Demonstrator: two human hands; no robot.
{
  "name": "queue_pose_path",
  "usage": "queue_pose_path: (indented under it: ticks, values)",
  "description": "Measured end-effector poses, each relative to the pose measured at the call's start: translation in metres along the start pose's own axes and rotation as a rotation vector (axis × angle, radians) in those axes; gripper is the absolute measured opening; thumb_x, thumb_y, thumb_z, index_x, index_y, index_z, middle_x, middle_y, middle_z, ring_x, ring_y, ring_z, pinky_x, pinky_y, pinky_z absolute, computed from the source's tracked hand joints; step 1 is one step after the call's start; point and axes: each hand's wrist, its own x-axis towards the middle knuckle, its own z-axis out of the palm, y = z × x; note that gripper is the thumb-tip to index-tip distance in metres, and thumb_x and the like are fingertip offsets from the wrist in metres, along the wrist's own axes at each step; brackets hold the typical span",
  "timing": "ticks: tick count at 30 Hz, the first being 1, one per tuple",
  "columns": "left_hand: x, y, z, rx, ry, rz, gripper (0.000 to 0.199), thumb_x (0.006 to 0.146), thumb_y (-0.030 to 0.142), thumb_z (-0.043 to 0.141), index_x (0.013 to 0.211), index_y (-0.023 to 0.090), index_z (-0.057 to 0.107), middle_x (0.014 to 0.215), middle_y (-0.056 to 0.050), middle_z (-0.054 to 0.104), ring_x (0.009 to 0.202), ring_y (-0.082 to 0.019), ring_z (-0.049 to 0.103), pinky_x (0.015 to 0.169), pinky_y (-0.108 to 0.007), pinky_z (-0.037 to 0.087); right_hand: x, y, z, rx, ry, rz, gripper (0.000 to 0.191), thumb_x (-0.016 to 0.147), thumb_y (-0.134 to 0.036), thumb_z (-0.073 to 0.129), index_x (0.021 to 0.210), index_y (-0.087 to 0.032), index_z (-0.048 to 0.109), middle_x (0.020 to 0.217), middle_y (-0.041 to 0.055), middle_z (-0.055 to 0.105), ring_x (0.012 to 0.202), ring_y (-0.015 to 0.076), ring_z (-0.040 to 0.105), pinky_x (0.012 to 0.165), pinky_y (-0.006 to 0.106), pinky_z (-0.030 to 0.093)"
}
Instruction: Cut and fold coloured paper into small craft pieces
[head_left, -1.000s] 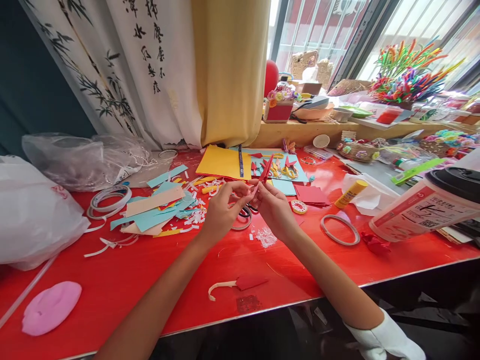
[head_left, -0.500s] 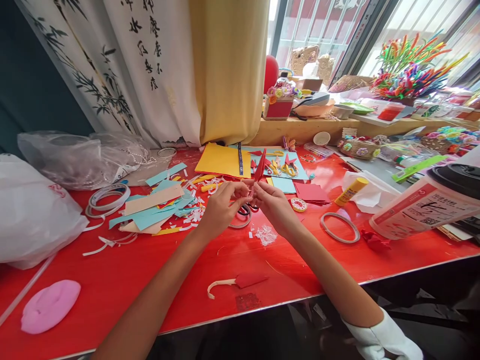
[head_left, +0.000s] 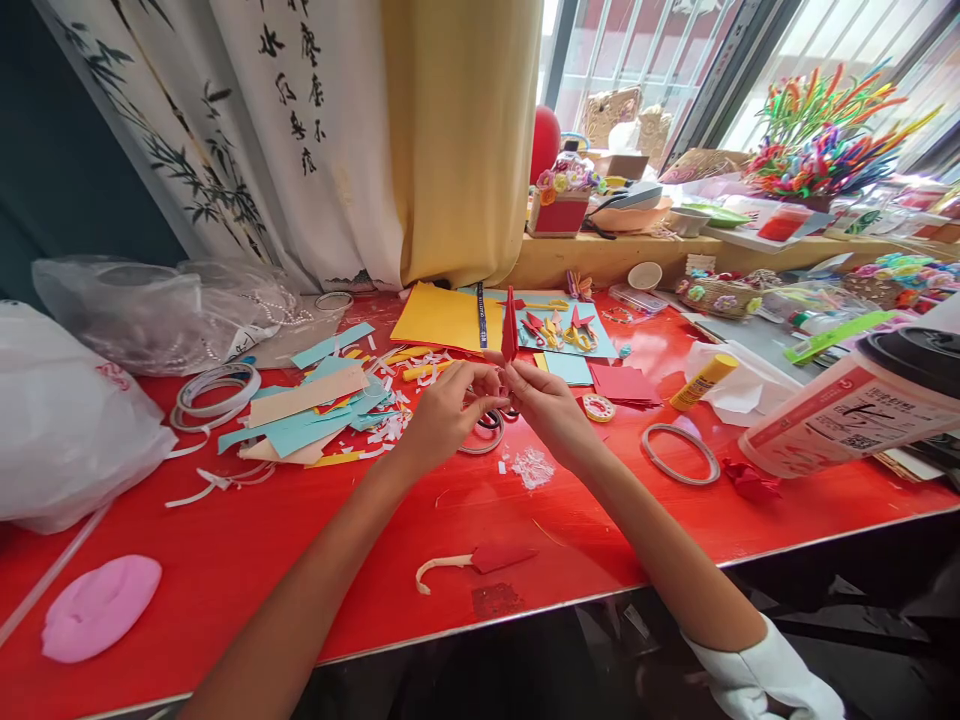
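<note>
Both hands meet over the middle of the red table point(head_left: 600, 540). My right hand point(head_left: 544, 405) pinches the lower end of a folded red paper piece point(head_left: 510, 328), which points upward. My left hand point(head_left: 457, 405) is closed beside it, thumb and fingertips pressed together near the base of the piece; whatever lies between them is too small to make out. Behind the fingers is a ring of tape point(head_left: 486, 435), partly hidden. Nearer the front edge lies another red paper piece point(head_left: 499, 557) with a curved beige strip point(head_left: 442, 565).
Paper scraps point(head_left: 322, 405) and tape rolls point(head_left: 217, 390) lie left, beside a white plastic bag point(head_left: 67, 420). Pink clay point(head_left: 101, 608) is at front left. To the right are a glue stick point(head_left: 703, 382), a tape ring point(head_left: 679, 455) and a large cup point(head_left: 847, 405).
The red paper piece has turned from leaning right to nearly upright, its tip now further left. Both hands stay in almost the same place.
</note>
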Motion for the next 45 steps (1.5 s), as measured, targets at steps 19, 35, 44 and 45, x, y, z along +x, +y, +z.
queue_pose_path:
  ticks: [19, 35, 44, 45]
  values:
    - [0.001, -0.002, -0.003, 0.134, 0.016, 0.094, 0.010, 0.080, 0.026, 0.054, 0.087, 0.019, 0.056, 0.089, -0.003, 0.059, 0.083, -0.014, 0.053, 0.073, -0.027, 0.045, -0.001, -0.012, -0.001, -0.125, -0.040, -0.026, 0.025, 0.080, -0.040, 0.053, 0.066, -0.019, 0.056, 0.070, 0.0000, 0.045, 0.064, 0.0109, 0.045, 0.057, 0.024, 0.037]
    - [0.000, -0.002, -0.004, 0.221, -0.020, 0.217, 0.010, 0.083, 0.024, 0.050, 0.090, 0.019, 0.055, 0.087, -0.004, 0.058, 0.082, -0.015, 0.050, 0.076, -0.029, 0.043, -0.005, -0.024, -0.011, -0.204, -0.185, 0.017, 0.013, 0.077, -0.028, 0.056, 0.081, -0.019, 0.065, 0.077, 0.0007, 0.060, 0.074, 0.0122, 0.054, 0.068, 0.026, 0.042]
    - [0.000, -0.003, -0.006, 0.238, -0.035, 0.241, 0.013, 0.083, 0.022, 0.049, 0.091, 0.020, 0.058, 0.091, -0.005, 0.059, 0.087, -0.017, 0.050, 0.077, -0.030, 0.043, -0.005, -0.016, -0.012, -0.159, -0.204, 0.086, 0.022, 0.080, -0.032, 0.053, 0.090, -0.017, 0.066, 0.077, 0.0032, 0.064, 0.073, 0.0139, 0.061, 0.072, 0.031, 0.049]
    - [0.001, -0.003, -0.006, 0.220, -0.028, 0.233, 0.013, 0.083, 0.023, 0.049, 0.091, 0.020, 0.059, 0.091, -0.005, 0.059, 0.088, -0.017, 0.051, 0.077, -0.030, 0.043, -0.005, -0.015, -0.012, -0.144, -0.200, 0.095, 0.022, 0.080, -0.032, 0.054, 0.090, -0.017, 0.066, 0.076, 0.0035, 0.065, 0.073, 0.0143, 0.062, 0.073, 0.031, 0.049]
